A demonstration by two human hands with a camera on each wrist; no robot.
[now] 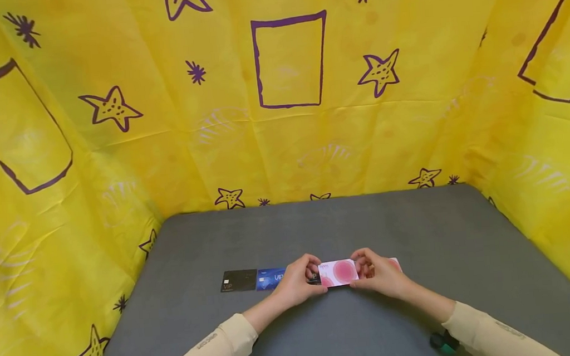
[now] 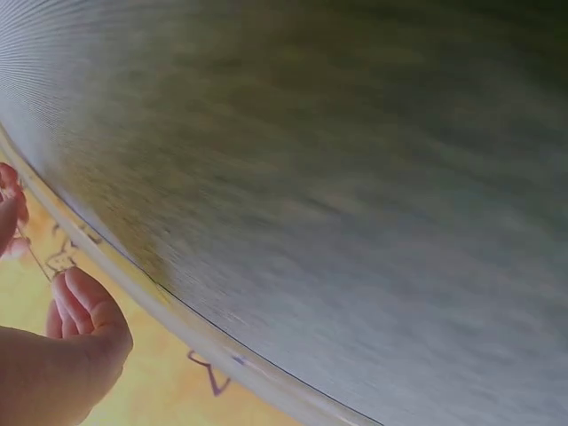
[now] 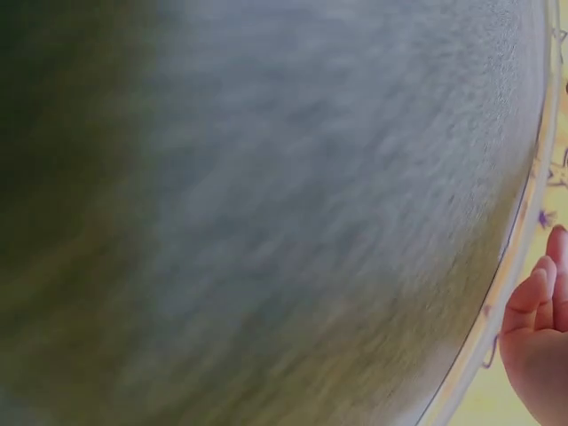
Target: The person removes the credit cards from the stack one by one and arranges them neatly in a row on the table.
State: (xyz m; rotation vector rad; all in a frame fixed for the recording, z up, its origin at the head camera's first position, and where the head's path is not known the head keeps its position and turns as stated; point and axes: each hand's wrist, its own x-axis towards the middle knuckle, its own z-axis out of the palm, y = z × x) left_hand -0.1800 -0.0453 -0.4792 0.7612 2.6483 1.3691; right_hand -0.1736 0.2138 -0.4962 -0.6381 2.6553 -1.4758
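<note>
A white card with pink circles is held up in front of me, its printed face toward the head camera. My left hand pinches its left edge between thumb and fingers. At the opposite edge my right hand grips it the same way. Behind the hands a row of cards lies on the grey table: a black card at the left, then a blue card partly covered by the left hand. Another pinkish card shows its corner beyond the right hand. In the left wrist view, the left hand holds the thin card edge-on.
The grey table reaches back to a yellow cloth wall with purple stars and outlines, which also stands on both sides. Near the right sleeve lies a small black and green object, partly hidden by that sleeve.
</note>
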